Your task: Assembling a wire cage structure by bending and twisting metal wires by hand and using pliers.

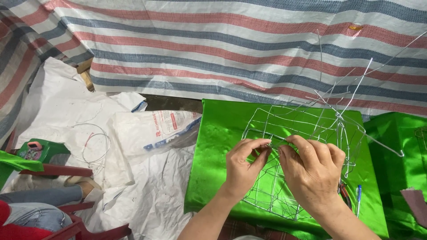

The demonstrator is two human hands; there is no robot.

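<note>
Both hands, the left hand (242, 166) and the right hand (311, 169), pinch one wire of the wire frame (284, 133) with closed fingers, over the green foil sheet (222, 146) on the floor. The step looks like twisting a joint; the next move needs a firm, small turn.

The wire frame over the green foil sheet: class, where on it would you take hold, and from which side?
Grip the wire frame on a straight rod of the near top edge, coming from the near side, where the left hand and right hand pinch it. Loose wire ends spike up and right at the far corner, so that side is likely awkward. The green foil sheet lies beneath.
</note>
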